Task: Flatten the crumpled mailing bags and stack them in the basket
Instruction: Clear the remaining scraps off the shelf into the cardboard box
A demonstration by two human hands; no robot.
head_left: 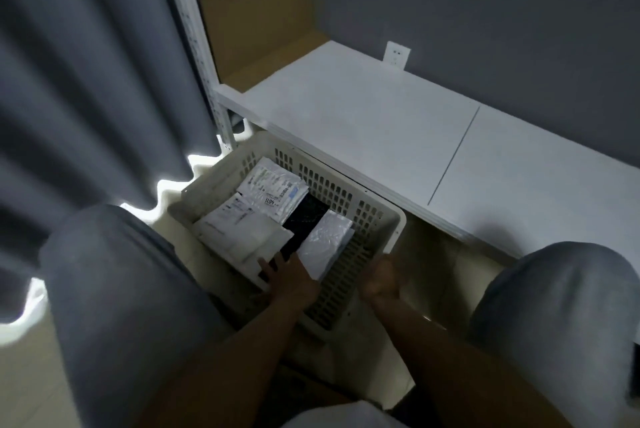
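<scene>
Mailing bags [273,192]: several white ones and a black bag [304,216] lie flat and overlapping in the basket, just below frame centre.
Basket [377,216]: pale perforated plastic, on the floor [27,375], its far side tucked under the shelf's front edge.
Shelf [363,116]: white board running from 12 towards 3 o'clock.
Room: grey wall [485,12] at 1 o'clock with a white socket [397,53]; grey curtain [86,81] at 10 o'clock, bright light under its hem.
Left hand [291,277]: reaches into the basket's near end, fingers straight and spread, tips resting on the bags; released, grasping nothing.
Right hand [381,284]: just beside the basket's right wall at 5 o'clock, blurred; fingers look loosely curled, nothing seen in them.
Around: cardboard box [256,12] at 12 o'clock behind a white slotted upright [194,29].
Flanking: left knee [104,254] at 8 o'clock, right knee [561,289] at 4 o'clock, both in grey cloth.
</scene>
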